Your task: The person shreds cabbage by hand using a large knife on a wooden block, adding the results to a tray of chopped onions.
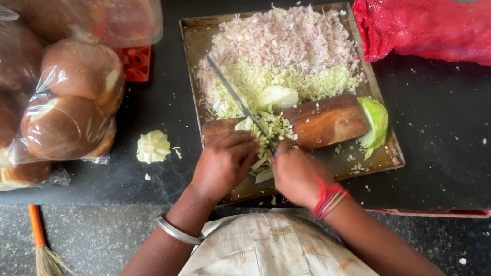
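Note:
My right hand (296, 174) grips the handle of a long knife (238, 99) whose blade points away over a wooden chopping board (324, 121). My left hand (223, 162) presses down on a piece of pale green cabbage (266, 130) on the board, right beside the blade. The board lies inside a metal tray (390, 155). Behind the board the tray holds a heap of shredded cabbage and chopped onion (282, 50). A cabbage wedge (375, 120) rests at the board's right end.
A cabbage stump (153, 146) lies on the dark counter left of the tray. Bagged buns (37, 94) are stacked at the left. A red mesh sack (449, 28) lies at the right. A broom (44, 266) stands on the floor.

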